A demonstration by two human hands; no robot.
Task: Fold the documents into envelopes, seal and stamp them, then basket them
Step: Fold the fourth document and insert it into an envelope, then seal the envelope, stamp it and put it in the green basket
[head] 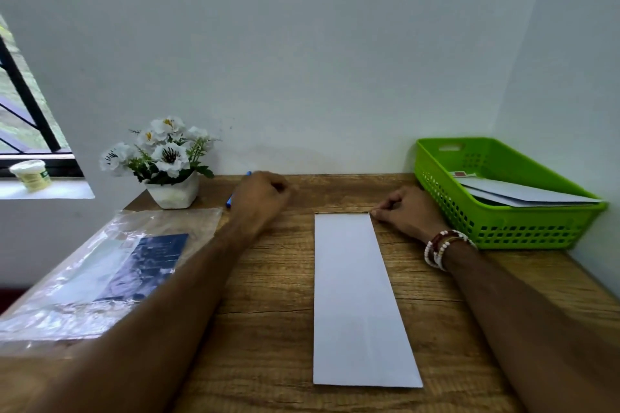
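Envelope (359, 298) on desk (268, 295), right hand (409, 211) at corner, left hand (261, 194) round blue pen (229, 201)

Your left hand (260, 196) covers most of the blue pen (229, 200); grip unclear. The basket (503, 228) wall hides the envelopes (523, 193) below.

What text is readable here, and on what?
Nothing is legible.
On the dark blue card in the plastic bag: pale print, too blurred.
On the white tub on the sill: green label, too blurred.
On the stamp in the green basket: too small.
On the envelope on the desk: blank.
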